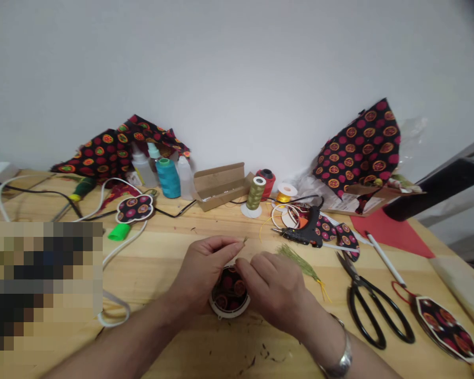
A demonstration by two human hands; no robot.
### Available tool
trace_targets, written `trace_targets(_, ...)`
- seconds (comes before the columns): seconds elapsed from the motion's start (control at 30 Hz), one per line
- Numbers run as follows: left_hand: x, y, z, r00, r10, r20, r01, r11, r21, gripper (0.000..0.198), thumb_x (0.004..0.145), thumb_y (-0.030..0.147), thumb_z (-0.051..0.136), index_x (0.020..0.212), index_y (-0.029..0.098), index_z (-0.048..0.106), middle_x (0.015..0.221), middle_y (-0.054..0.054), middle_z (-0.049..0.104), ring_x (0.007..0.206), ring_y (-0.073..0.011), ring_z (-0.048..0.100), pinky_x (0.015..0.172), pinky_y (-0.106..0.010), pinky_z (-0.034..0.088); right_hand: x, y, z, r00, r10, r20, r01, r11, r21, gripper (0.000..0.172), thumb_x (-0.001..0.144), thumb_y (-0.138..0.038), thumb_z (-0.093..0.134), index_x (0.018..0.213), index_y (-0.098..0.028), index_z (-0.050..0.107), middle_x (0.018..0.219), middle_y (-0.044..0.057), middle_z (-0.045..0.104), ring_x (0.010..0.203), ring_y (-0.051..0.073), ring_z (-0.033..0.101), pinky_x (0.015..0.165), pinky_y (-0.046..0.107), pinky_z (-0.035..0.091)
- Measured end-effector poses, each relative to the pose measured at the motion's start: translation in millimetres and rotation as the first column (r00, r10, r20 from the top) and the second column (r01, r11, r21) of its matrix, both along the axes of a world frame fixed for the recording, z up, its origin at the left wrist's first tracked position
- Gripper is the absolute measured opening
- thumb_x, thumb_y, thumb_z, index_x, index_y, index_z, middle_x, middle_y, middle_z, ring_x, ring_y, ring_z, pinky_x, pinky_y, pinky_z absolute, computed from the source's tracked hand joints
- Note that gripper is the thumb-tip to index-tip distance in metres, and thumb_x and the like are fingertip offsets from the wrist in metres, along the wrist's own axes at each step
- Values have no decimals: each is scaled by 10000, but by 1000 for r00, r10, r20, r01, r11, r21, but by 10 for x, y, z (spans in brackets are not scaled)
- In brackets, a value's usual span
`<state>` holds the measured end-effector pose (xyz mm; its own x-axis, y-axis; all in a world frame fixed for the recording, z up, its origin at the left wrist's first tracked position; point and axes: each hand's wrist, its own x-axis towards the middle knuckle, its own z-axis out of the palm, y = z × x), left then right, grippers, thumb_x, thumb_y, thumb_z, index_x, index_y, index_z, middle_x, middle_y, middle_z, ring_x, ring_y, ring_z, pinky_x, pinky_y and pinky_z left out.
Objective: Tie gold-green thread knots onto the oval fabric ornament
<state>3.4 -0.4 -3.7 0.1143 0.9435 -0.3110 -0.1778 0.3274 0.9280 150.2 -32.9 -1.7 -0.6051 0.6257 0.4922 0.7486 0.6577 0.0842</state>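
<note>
Above the table's front middle, my left hand (199, 266) is closed in a pinch. A short greenish thread end (245, 240) sticks out past its thumb and fingertip. My right hand (278, 284) is closed too, its fingertips pressed together near the top edge of a round fabric piece (229, 295); what they hold, if anything, is hidden. Dark patterned cloth with a white rim makes up that round piece, which lies below and between both hands. A green tassel (298, 261) with yellow thread at one end rests just beyond my right hand.
Black-handled scissors (365, 300) lie at right, beside a white pen (386, 259) and an octagonal fabric piece (446, 326). Behind stand a glue gun (306, 231), an olive thread spool (256, 196), a cardboard box (221, 185) and a teal spool (168, 179). White cable (120, 252) loops at left.
</note>
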Motion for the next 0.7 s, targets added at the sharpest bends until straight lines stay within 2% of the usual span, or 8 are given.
trace_targets(0.17, -4, -5, 54, 998, -17, -62, 20, 999, 37, 158, 625, 320, 717, 660, 167, 707, 613, 18, 640, 554, -99, 510, 533, -194, 400, -7, -12, 6, 999, 27, 39, -27, 1000, -7, 144, 850, -127, 422, 802, -167, 552, 626, 13, 495, 570, 158, 409, 480, 311, 251)
trace_targets(0.33, -15, -15, 49, 997, -68, -22, 68, 998, 9, 202, 676, 348, 668, 601, 161, 649, 447, 60, 512, 355, -46, 315, 365, -184, 258, -3, -13, 5, 996, 59, 69, -57, 998, -26, 137, 845, -122, 430, 812, -158, 557, 645, 15, 510, 573, 150, 419, 470, 313, 255)
trace_targets(0.43, -16, -5, 33, 998, -59, -3, 59, 998, 14, 215, 662, 327, 681, 549, 164, 597, 442, 71, 478, 361, -48, 334, 375, -183, 269, 8, -11, 17, 996, 75, 51, -73, 997, -27, 145, 846, -128, 434, 802, -163, 568, 628, 10, 505, 559, 147, 410, 467, 310, 245)
trace_targets(0.6, -16, 8, 22, 977, -215, 2, 215, 976, -38, 118, 657, 282, 664, 640, 165, 669, 546, 25, 595, 502, -110, 511, 494, -216, 378, 77, 16, 49, 991, 47, -129, -53, 998, -43, 168, 846, -136, 450, 813, -177, 610, 624, 8, 522, 572, 134, 445, 500, 290, 284)
trace_targets(0.7, -32, -4, 25, 937, -342, -72, 342, 940, -24, 148, 649, 293, 668, 629, 149, 691, 541, 13, 593, 490, -101, 475, 490, -214, 349, 135, 68, 65, 937, -18, -349, -41, 986, -160, 156, 832, -146, 483, 806, -182, 632, 669, 20, 554, 609, 123, 489, 538, 256, 343)
